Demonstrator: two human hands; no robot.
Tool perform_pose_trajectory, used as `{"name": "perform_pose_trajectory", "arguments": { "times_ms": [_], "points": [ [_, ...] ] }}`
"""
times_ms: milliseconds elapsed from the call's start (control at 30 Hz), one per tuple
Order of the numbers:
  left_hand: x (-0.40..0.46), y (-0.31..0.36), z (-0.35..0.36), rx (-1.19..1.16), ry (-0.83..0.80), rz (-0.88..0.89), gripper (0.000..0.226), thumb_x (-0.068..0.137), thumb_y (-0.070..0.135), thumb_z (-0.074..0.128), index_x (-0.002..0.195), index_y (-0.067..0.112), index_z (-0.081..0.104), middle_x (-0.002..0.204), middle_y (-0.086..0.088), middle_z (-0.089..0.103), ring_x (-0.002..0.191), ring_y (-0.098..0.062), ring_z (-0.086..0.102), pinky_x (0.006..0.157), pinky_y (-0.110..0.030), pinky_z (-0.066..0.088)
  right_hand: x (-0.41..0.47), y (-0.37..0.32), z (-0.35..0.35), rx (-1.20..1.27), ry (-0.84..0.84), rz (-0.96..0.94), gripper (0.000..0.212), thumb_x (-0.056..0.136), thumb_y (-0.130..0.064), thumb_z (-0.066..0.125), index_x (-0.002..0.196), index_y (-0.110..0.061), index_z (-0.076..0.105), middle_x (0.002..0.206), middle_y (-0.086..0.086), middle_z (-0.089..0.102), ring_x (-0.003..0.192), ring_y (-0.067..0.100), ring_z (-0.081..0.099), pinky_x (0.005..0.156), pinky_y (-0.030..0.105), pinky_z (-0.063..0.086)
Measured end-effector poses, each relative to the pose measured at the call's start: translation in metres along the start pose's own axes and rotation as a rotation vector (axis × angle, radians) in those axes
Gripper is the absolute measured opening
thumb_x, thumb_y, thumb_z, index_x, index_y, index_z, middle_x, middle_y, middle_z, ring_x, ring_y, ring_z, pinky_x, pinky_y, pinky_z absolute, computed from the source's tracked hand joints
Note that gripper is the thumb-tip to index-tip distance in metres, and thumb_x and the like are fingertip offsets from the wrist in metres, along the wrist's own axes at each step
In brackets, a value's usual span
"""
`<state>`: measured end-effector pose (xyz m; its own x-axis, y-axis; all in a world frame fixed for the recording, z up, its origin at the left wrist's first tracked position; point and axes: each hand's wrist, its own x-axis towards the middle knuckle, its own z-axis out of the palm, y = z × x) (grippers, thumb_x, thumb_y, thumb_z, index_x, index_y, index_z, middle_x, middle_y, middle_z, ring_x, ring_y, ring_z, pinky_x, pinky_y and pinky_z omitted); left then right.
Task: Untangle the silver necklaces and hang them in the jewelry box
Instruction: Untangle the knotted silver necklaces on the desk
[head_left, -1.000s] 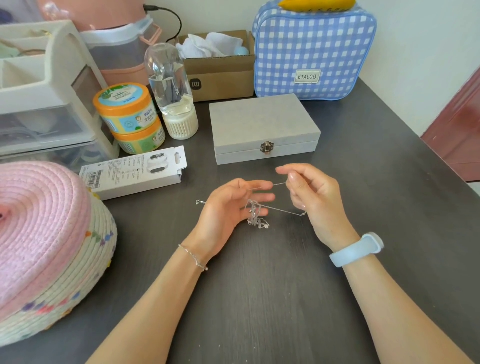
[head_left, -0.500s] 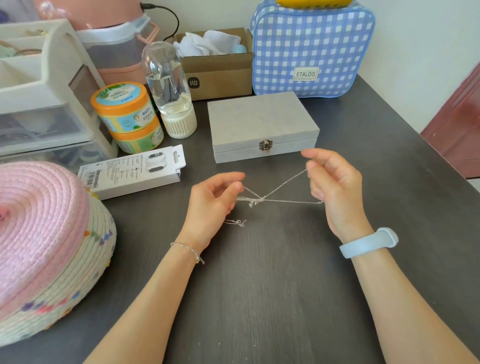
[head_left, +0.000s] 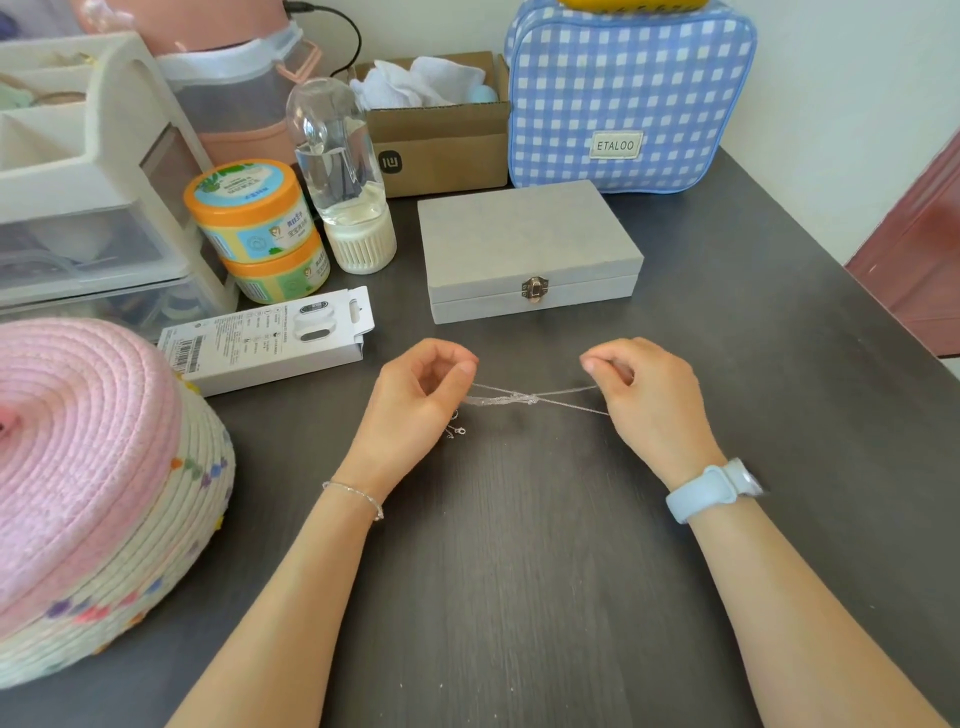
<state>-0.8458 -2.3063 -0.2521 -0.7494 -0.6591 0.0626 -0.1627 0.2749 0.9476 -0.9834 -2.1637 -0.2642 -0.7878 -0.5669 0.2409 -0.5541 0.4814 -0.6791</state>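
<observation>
We look down on a dark wood-grain table (head_left: 519, 571) set against a pale wall. Just above its middle, the silver necklaces (head_left: 524, 399) are stretched between both hands, the thin strands crossing at a small knot nearer the right side; a few loose ends with clasps dangle below our left hand (head_left: 415, 400). The left hand's fingers are curled, thumb and fingertips pinching the chains at their left end. Our right hand (head_left: 644, 395) is curled too, pinching the strands at the other end, with a light blue watch (head_left: 711, 488) on its wrist. A thin bracelet (head_left: 358, 496) sits on the left wrist.

Just behind the hands lies the grey jewelry box (head_left: 524, 244), lid down and clasp fastened. Beyond it stand a blue gingham case (head_left: 628, 98) and a cardboard box (head_left: 441, 140). To the left are a clear bottle (head_left: 343, 176), two stacked orange-lidded jars (head_left: 254, 228), a white retail package (head_left: 270, 338), a drawer organiser (head_left: 88, 171) and a pink woven basket (head_left: 88, 478).
</observation>
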Motion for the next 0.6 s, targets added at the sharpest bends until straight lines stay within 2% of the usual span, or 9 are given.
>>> {"name": "perform_pose_trajectory", "arguments": {
  "times_ms": [133,200,300,400,500,600],
  "points": [
    [-0.001,-0.008,0.003,0.489,-0.003,0.177,0.011,0.084,0.021,0.063,0.076,0.027,0.061,0.067,0.004,0.056,0.060,-0.008,0.047,0.064,-0.024,0.041,0.000,0.000,-0.001,-0.230,0.024,0.067,0.017,0.093,-0.025,0.050,0.100,-0.021,0.065,0.090,-0.001,0.054,0.087,0.031,0.056,0.067,0.030,0.031],
    [-0.001,-0.011,0.004,0.601,-0.007,0.204,0.008,0.084,0.027,0.063,0.076,0.027,0.064,0.064,0.007,0.053,0.065,-0.009,0.047,0.066,-0.028,0.041,0.000,0.000,0.000,-0.306,0.019,0.073,0.018,0.094,-0.025,0.048,0.103,-0.021,0.064,0.095,0.003,0.055,0.088,0.032,0.056,0.066,0.030,0.030],
    [0.001,-0.017,0.005,0.640,0.000,0.284,0.016,0.081,0.036,0.059,0.074,0.025,0.068,0.061,0.010,0.051,0.075,-0.012,0.045,0.069,-0.030,0.038,0.000,0.001,0.002,-0.374,0.054,0.028,0.016,0.092,-0.021,0.052,0.100,-0.018,0.065,0.103,0.005,0.054,0.097,0.028,0.049,0.069,0.030,0.028],
    [0.003,-0.021,0.006,0.639,0.031,0.345,0.030,0.076,0.047,0.050,0.073,0.025,0.070,0.074,0.012,0.055,0.083,-0.013,0.046,0.075,-0.033,0.037,0.001,0.003,0.007,-0.269,0.079,-0.122,0.010,0.086,-0.016,0.060,0.091,-0.017,0.068,0.102,0.005,0.056,0.099,0.029,0.045,0.076,0.032,0.023],
    [0.003,-0.022,0.009,0.629,0.035,0.393,0.036,0.074,0.051,0.047,0.083,0.025,0.071,0.092,0.009,0.055,0.091,-0.010,0.042,0.079,-0.032,0.032,-0.003,-0.004,0.009,-0.153,-0.058,-0.286,0.013,0.081,-0.024,0.055,0.084,-0.020,0.067,0.090,-0.006,0.055,0.095,0.018,0.042,0.075,0.030,0.021],
    [0.002,-0.023,0.013,0.654,-0.022,0.452,0.036,0.075,0.049,0.048,0.090,0.025,0.071,0.102,0.005,0.056,0.099,-0.010,0.039,0.082,-0.032,0.030,-0.006,-0.009,0.009,-0.128,-0.200,-0.359,0.009,0.082,-0.028,0.057,0.081,-0.022,0.064,0.083,-0.015,0.048,0.090,0.010,0.038,0.074,0.028,0.018]
  ]
}}
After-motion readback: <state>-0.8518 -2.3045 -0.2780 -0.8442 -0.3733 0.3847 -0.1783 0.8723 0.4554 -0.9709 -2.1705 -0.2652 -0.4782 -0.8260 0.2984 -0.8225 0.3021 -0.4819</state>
